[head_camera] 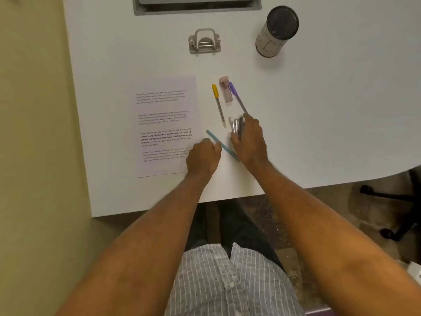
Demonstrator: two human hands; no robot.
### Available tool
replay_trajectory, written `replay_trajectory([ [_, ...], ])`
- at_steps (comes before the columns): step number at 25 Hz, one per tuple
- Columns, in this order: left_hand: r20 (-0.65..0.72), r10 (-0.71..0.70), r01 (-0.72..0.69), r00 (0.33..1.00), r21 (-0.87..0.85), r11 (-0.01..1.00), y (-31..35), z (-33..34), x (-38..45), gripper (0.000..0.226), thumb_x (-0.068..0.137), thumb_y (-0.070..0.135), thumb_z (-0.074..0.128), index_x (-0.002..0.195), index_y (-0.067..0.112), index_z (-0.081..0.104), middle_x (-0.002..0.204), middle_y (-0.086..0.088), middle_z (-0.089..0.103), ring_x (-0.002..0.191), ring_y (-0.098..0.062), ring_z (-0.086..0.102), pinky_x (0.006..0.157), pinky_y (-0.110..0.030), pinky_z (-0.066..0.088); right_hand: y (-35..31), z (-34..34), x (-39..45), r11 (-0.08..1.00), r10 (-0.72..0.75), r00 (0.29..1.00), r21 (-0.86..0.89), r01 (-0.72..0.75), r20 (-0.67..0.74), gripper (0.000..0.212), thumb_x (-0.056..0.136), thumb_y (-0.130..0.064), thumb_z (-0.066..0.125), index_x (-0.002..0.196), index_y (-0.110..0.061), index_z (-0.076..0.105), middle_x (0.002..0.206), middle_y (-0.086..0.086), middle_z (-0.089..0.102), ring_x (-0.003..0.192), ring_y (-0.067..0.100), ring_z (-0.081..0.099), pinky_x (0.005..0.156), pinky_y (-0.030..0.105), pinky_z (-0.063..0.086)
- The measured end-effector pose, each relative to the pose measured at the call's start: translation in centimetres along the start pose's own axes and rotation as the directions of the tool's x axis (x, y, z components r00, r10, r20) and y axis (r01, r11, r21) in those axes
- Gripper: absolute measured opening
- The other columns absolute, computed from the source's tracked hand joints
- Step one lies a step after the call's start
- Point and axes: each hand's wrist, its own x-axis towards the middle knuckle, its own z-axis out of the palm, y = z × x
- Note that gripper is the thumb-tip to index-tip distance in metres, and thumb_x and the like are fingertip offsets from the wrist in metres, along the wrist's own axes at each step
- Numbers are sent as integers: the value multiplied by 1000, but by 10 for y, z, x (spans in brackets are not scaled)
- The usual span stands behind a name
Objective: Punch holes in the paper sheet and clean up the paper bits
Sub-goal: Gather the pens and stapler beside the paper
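A printed paper sheet [166, 126] lies flat on the white table [307, 110], left of centre. The grey metal hole punch [204, 41] stands farther back, apart from the sheet. My left hand [202, 157] rests at the sheet's lower right corner, fingers curled around a teal pen [219, 144]. My right hand [249, 140] grips a bundle of silvery pens [237, 126] standing on the table. No paper bits are visible.
A yellow-capped pen [218, 103], a small pink tube [226, 90] and a purple pen [237, 96] lie right of the sheet. A cylindrical pen holder [276, 30] lies tipped at the back right. A grey cable slot [197, 5] sits at the far edge.
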Motion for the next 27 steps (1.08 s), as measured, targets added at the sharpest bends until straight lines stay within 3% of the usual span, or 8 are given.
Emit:
replay_trajectory([
  [3, 58, -218, 223, 974, -129, 966, 9, 9, 19, 47, 100, 51, 51, 90, 11, 73, 81, -3, 74, 73, -27, 73, 69, -38, 61, -2, 3, 17, 996, 71, 997, 58, -69, -26, 53, 97, -41, 68, 140, -18, 46, 135, 4, 57, 116, 20, 62, 90, 26, 53],
  [5, 71, -314, 322, 947, -204, 925, 17, 13, 25, 47, 97, 55, 57, 90, 12, 73, 79, -3, 75, 67, -25, 74, 71, -42, 65, -3, 4, 23, 996, 79, 997, 41, -79, -6, 52, 97, -41, 69, 137, -17, 48, 133, 5, 58, 114, 20, 63, 93, 29, 57],
  [9, 62, -400, 403, 914, -219, 888, 28, 16, 33, 37, 92, 48, 69, 93, 11, 72, 78, -4, 76, 57, -22, 74, 65, -39, 66, 0, 1, 29, 994, 72, 997, 83, -76, 42, 45, 97, -36, 69, 132, -15, 51, 127, 5, 60, 104, 20, 65, 93, 30, 60],
  [16, 177, -451, 483, 875, -394, 782, 34, 7, 27, 24, 92, 26, 62, 91, 4, 71, 69, -7, 75, 44, -18, 69, 50, -32, 63, 11, -17, 34, 960, 42, 995, 274, -64, 86, 36, 94, -23, 72, 123, -14, 52, 110, 2, 58, 89, 14, 58, 76, 7, 46],
  [19, 281, -380, 467, 881, -636, 614, 33, -9, 21, 19, 95, 18, 59, 97, 1, 68, 71, -12, 75, 46, -19, 69, 45, -26, 56, 11, -23, 47, 958, 11, 999, 288, -20, 33, 25, 95, -12, 65, 118, -10, 54, 109, 7, 59, 89, 12, 55, 73, 5, 44],
  [22, 353, -250, 426, 901, -828, 364, 27, -30, 14, 9, 98, 11, 57, 99, 6, 64, 82, -16, 78, 65, -25, 77, 54, -29, 61, 10, -27, 68, 972, 4, 1000, 235, -2, -5, 20, 97, -11, 62, 116, -9, 56, 112, 9, 59, 92, 12, 54, 72, 4, 44],
  [27, 329, -136, 347, 935, -926, 147, 11, -50, 8, 10, 97, 6, 62, 101, 10, 70, 106, -22, 78, 95, -33, 79, 69, -32, 64, 12, -26, 96, 990, 0, 999, 140, -5, 35, 26, 100, -28, 66, 119, -12, 58, 118, 7, 62, 94, 14, 59, 80, 23, 53],
])
